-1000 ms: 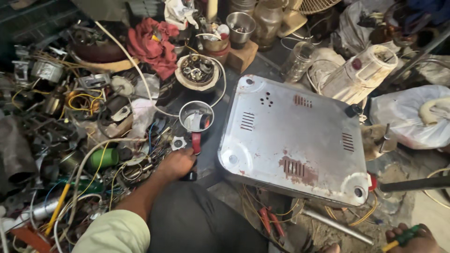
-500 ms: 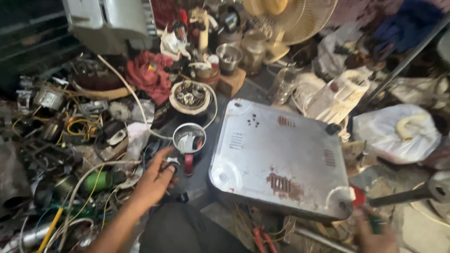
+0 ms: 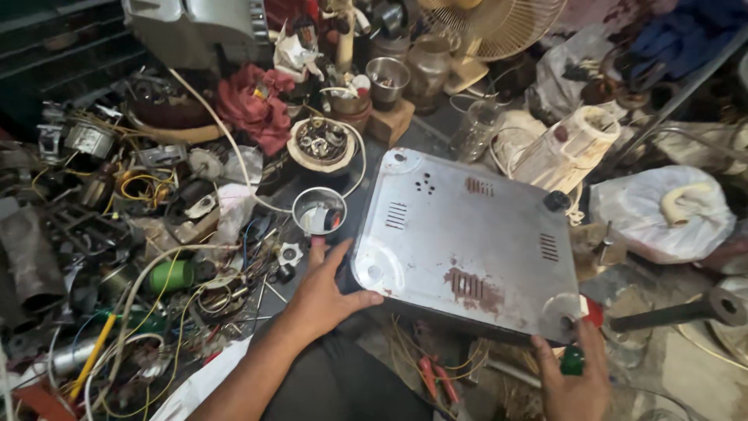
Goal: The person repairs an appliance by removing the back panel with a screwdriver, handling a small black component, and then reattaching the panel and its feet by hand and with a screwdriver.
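So: left hand is spread, palm on the near-left corner of the grey metal appliance housing, thumb hooked along its lower edge, fingers up the side; reads as bracing that corner so the housing doesn't slide. Right hand grips the near-right corner from underneath, fingers curled up around the edge; it also looks to pinch a green-handled tool against the palm, something red just above it, can't tell whether that's part of the same tool. Housing sits bottom-up in the middle of the clutter, vent slots and a rust patch facing the camera, tilted slightly, near edge raised by both hands; black rubber foot shows at the far-right corner.

Just beyond the left hand: small steel cup with bits inside, a red-handled item standing just below it. Further left, a tangle of wires, a green spool, motor parts. Behind: red cloth, round coil assembly, white cable looping round it. Right: white plastic bag, cream ribbed appliance body. Top: fan grille.
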